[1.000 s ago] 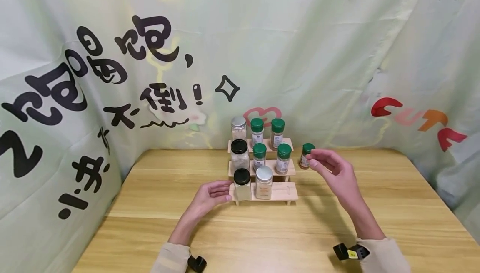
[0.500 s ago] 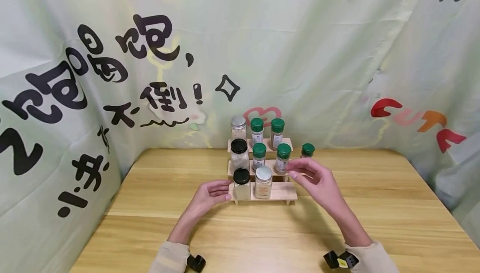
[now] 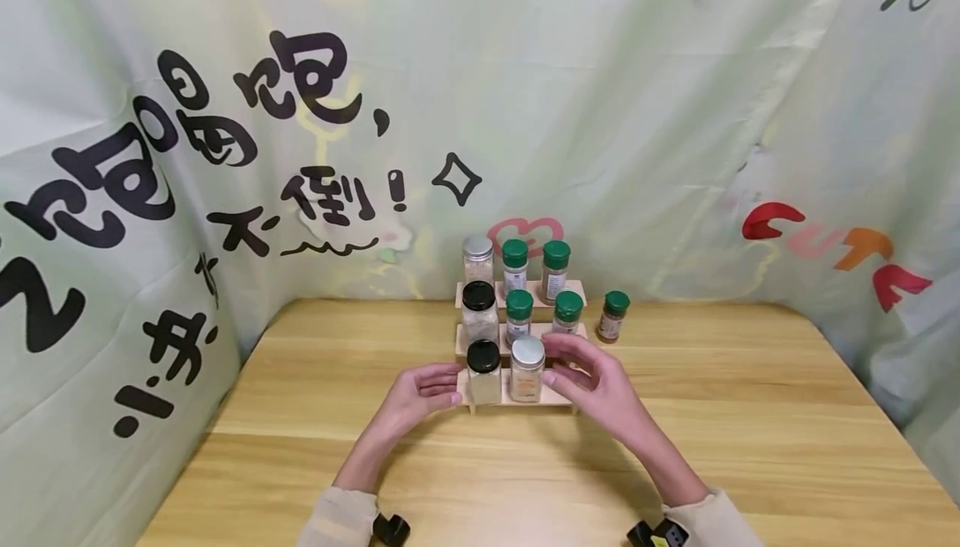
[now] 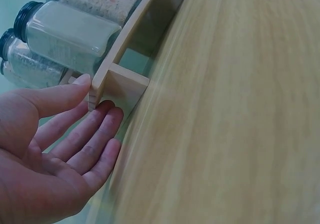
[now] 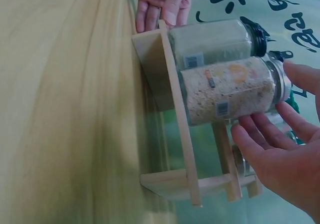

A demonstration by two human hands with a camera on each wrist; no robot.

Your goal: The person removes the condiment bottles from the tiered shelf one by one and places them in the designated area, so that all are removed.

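A three-tier wooden spice rack [image 3: 555, 397] stands on the table, bearing several spice jars. My left hand [image 3: 420, 393] holds the left end of its lowest shelf; in the left wrist view the thumb [image 4: 80, 82] lies at the shelf's end and the fingertips [image 4: 112, 112] sit below it. My right hand [image 3: 592, 384] is beside the silver-lidded jar [image 3: 527, 376] on the bottom tier. In the right wrist view its spread thumb and fingers [image 5: 295, 121] are right at the lid of this jar of pale grains. A black-lidded jar [image 3: 483, 380] stands left of it.
Behind on the upper tiers stand green-capped shakers [image 3: 555, 268], another black-lidded jar [image 3: 478, 309] and a silver-lidded jar [image 3: 477, 259]. One green-capped shaker [image 3: 612, 318] with reddish contents stands on the table [image 3: 750, 414] right of the rack. A printed curtain [image 3: 637, 113] hangs behind.
My right hand has moved left and nearer, from the shaker beside the rack, past the middle tier, to the silver-lidded jar at the bottom. The left hand stays at the rack's end.
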